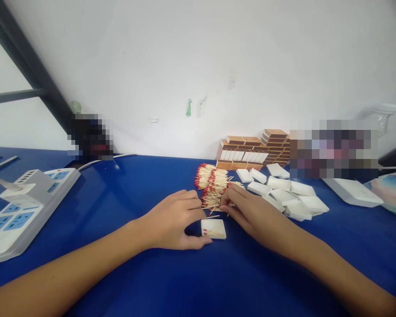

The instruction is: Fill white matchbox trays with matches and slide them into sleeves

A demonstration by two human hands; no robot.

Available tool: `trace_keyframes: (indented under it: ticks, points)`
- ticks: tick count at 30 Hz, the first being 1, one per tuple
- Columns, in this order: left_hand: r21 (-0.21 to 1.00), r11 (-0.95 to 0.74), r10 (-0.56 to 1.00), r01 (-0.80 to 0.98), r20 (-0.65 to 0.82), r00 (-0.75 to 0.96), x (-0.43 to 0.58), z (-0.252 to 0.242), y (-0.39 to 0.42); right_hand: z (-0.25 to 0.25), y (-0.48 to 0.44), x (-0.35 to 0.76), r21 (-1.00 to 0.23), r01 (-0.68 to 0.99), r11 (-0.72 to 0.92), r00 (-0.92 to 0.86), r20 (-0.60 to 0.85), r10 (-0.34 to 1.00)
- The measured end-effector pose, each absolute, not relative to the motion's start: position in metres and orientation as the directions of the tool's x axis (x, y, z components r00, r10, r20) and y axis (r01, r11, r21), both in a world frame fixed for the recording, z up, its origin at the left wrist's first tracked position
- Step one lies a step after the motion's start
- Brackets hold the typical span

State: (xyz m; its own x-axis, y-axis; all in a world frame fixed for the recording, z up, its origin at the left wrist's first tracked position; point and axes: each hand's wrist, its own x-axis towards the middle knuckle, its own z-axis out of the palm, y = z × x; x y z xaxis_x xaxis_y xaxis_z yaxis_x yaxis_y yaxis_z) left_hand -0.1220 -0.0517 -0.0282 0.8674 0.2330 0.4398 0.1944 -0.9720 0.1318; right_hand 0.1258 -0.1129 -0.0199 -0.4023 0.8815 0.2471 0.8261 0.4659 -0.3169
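Note:
A small white matchbox tray [214,229] lies on the blue table with a few red-tipped matches in it. My left hand [178,220] holds the tray's left end, thumb along the near edge and index finger at the far edge. Just beyond is a heap of loose matches [213,182], their red heads mostly toward the left. My right hand [242,204] is at the heap's right side, its fingertips pinched together on matches; how many is hidden by the fingers. One loose match lies between the tray and the heap.
Several white matchbox trays [285,196] lie scattered right of the heap. Brown matchboxes [251,149] are stacked against the wall behind. A power strip [29,213] with a plugged-in charger stands at left. A white box [353,192] sits at far right, beside a colourful item [391,191].

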Motion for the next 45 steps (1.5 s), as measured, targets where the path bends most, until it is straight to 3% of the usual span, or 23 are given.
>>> trace_keyframes:
  ticks: [7,26,35,45]
  points:
    - [0.134,-0.973,0.229,0.188,0.442,0.867,-0.122,-0.027,-0.052,-0.021,-0.112,0.126,-0.38,0.809,0.449,-0.375,0.254,0.892]
    - [0.136,-0.971,0.235,0.195,0.439,0.867,-0.121,-0.027,-0.05,-0.023,-0.109,0.128,-0.362,0.791,0.493,-0.391,0.319,0.863]
    - [0.116,-0.963,0.269,0.243,0.463,0.845,-0.124,-0.029,-0.049,-0.015,-0.117,0.12,-0.416,0.753,0.509,-0.389,0.342,0.855]
    - [0.11,-0.964,0.267,0.244,0.47,0.841,-0.124,-0.029,-0.049,-0.022,-0.123,0.111,-0.443,0.705,0.554,-0.473,0.29,0.832]
